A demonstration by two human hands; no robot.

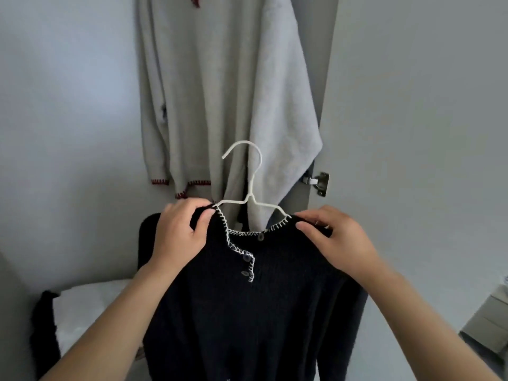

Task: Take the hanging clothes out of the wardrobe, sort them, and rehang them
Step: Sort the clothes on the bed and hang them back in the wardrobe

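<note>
Left hand [178,232] – right hand [334,237] – each pinching black cardigan [247,312] shoulders, on white hanger [248,188]

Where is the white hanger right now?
In the head view, the white hanger sits at centre frame inside the neck of the dark cardigan, between the left hand and right hand, in front of the hanging grey sweater.

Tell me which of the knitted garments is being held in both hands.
The black knit cardigan with white whipstitched neckline on the white wire hanger; the grey knit sweater with red-stitched hems hangs untouched behind it.
</note>
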